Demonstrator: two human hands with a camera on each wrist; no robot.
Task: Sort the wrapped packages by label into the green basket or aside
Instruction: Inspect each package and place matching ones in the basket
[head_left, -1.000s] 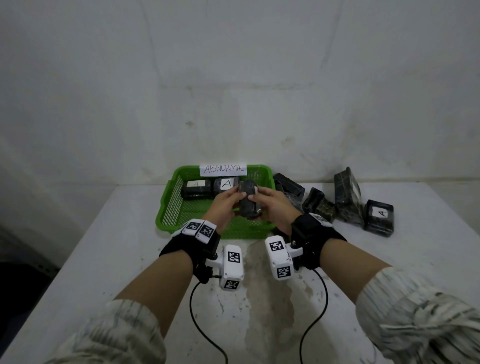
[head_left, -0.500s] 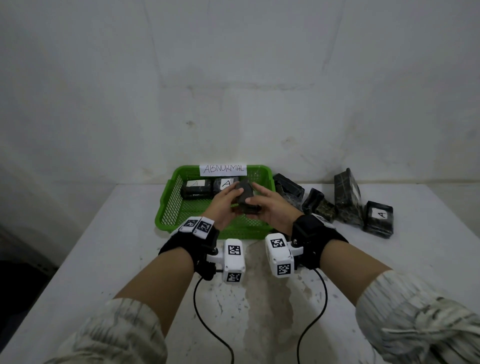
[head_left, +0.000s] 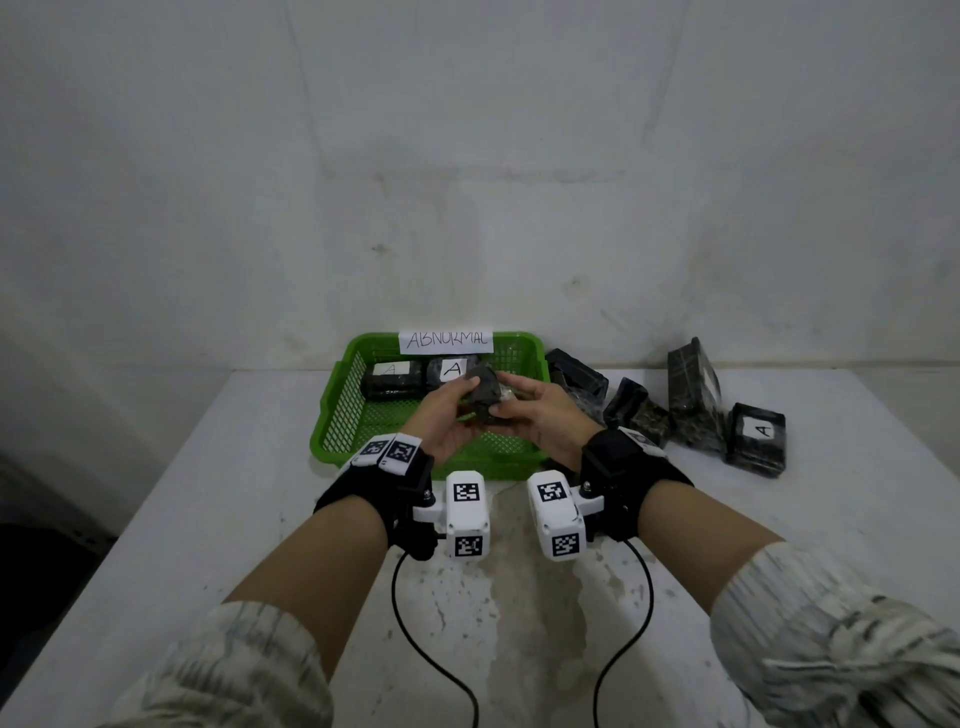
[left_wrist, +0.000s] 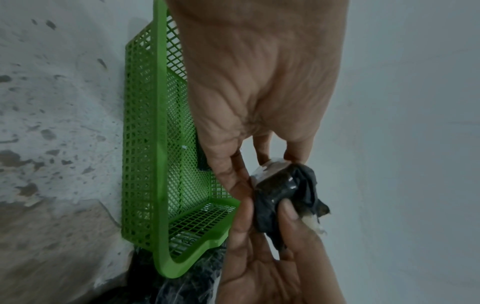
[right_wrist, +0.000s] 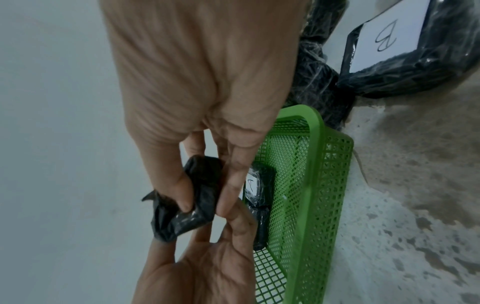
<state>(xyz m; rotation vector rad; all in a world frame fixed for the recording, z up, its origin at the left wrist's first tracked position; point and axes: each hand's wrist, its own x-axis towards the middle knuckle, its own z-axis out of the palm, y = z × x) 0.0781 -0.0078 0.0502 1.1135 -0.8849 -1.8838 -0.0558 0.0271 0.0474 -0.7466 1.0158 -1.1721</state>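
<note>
A small black wrapped package (head_left: 483, 392) (left_wrist: 283, 191) (right_wrist: 192, 195) hangs above the green basket (head_left: 337, 415) (left_wrist: 145, 144) (right_wrist: 311, 185), gripped from both sides. My left hand (head_left: 449, 410) (left_wrist: 259, 168) pinches one end, my right hand (head_left: 530, 410) (right_wrist: 207, 185) the other. No label shows on the held package. Two black packages (head_left: 392, 379) with white "A" labels lie at the back of the basket. A paper sign reading "ABNORMAL" (head_left: 447, 340) hangs on its far rim.
To the right of the basket, several black packages (head_left: 691, 400) lie or lean near the wall; one (head_left: 756, 436) shows an "A" label, another (right_wrist: 389, 41) a "B". The white table (head_left: 208, 519) is stained in front. Two cables (head_left: 415, 623) trail from my wrists.
Both hands have turned the held package and moved it slightly further over the basket. Everything else stays where it was.
</note>
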